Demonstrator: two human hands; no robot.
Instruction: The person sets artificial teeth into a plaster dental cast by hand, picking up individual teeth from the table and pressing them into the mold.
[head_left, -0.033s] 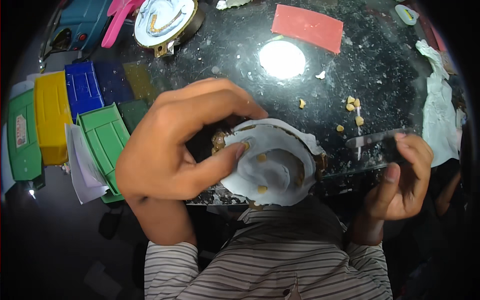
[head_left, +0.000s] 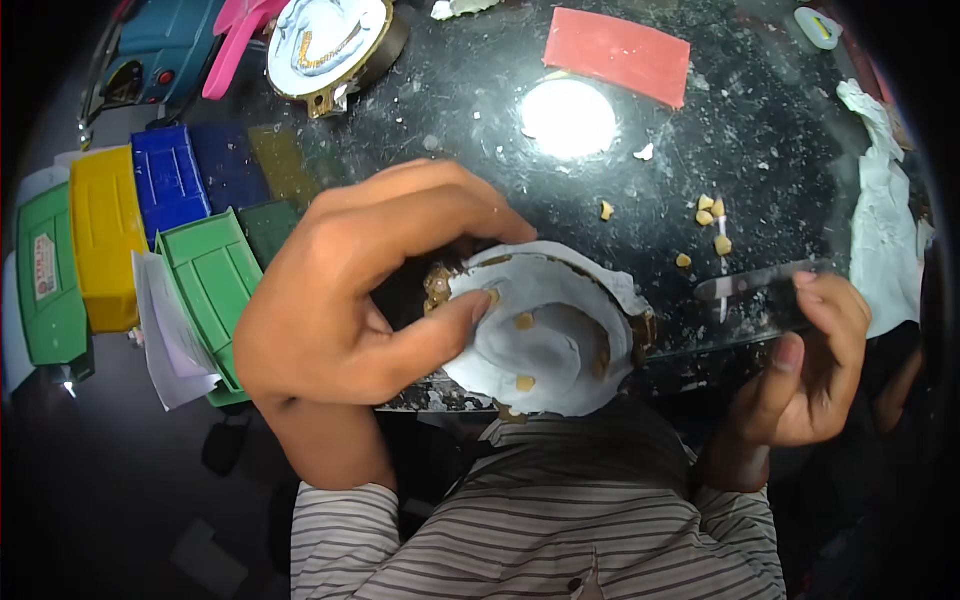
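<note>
My left hand [head_left: 360, 280] grips the rim of a denture flask half [head_left: 645, 330] filled with white plaster [head_left: 570, 395]. Its thumb presses inside the curved hollow, against a small tan tooth [head_left: 492, 298]. The other fingers arch over the far rim. More tan teeth [head_left: 525, 321] sit in the plaster near the thumb. On the right, my right hand [head_left: 815, 370] is palm up with thumb and forefinger apart. Its forefinger tip is at the end of a flat, shiny blade [head_left: 745, 284] on the dark tabletop; whether they touch, I cannot tell.
Several loose teeth [head_left: 705, 217] lie beyond the blade. A pink wax sheet [head_left: 618, 55] is at the back, another plaster-filled flask half [head_left: 325, 50] at back left. Green [head_left: 212, 295], yellow [head_left: 105, 235] and blue [head_left: 170, 175] trays stand left. Crumpled white material [head_left: 882, 225] is at right.
</note>
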